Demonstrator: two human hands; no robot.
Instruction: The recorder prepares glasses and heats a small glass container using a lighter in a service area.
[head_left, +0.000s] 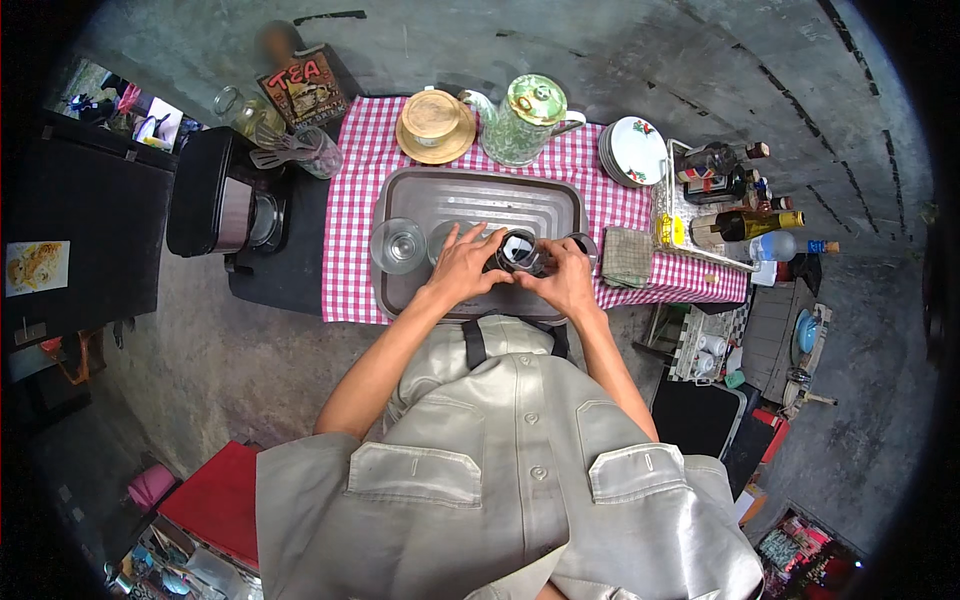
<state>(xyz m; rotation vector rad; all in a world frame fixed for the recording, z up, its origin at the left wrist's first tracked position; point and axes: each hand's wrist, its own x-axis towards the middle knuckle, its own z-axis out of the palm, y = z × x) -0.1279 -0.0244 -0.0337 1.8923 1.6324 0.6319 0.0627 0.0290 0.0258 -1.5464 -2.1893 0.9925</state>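
A glass of dark liquid or dark glass (519, 249) is between my two hands at the front half of a brown serving tray (480, 180). My left hand (471, 264) grips its left side with thumb and fingers. From the right, my right hand (564, 276) closes on the same glass. A clear glass (399, 246) stands at the tray's left edge. Just behind my left fingers is another clear glass (444, 238), partly covered. A further glass (586, 244) shows past my right hand, mostly hidden by it.
Behind the tray stand a lidded cup on a wooden saucer (435, 124), a green enamel pot (521, 124) and stacked plates (637, 150). A folded cloth (628, 256) and a white basket of bottles (667, 225) lie right. Leftward are a coffee maker (217, 191) and a utensil jar (321, 154).
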